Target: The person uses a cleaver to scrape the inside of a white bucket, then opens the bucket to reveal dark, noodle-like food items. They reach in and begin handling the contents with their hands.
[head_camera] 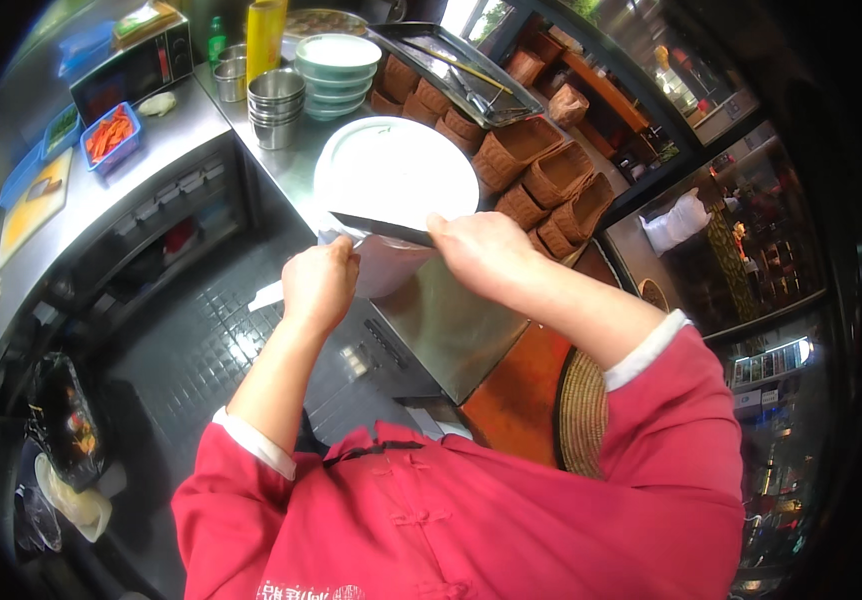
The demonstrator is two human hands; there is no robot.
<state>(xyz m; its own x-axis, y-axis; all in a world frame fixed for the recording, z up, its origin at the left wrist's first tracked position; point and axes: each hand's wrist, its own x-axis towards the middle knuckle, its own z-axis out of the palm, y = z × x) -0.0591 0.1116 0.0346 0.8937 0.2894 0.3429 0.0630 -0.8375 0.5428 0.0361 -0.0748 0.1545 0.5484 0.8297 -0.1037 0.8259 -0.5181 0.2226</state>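
A round white lid or board [397,161], very bright, lies at the steel counter's edge, seemingly on top of a pale bucket-like container [386,266]. My right hand [480,247] grips one end of a dark flat blade or strip [382,226] that runs along the near rim of the white round. At the other side my left hand [322,281] is closed on thin, clear plastic at the rim; whether it also touches the dark strip cannot be told. A white piece [266,296] sticks out to the left of my left wrist.
Stacked steel cups [276,112] and pale green bowls [337,75] stand behind the container. Brown woven baskets [517,154] and a black tray [461,71] with utensils are at the right rear. A side counter holds a blue basket of orange-red strips [111,139] and a cutting board [35,206].
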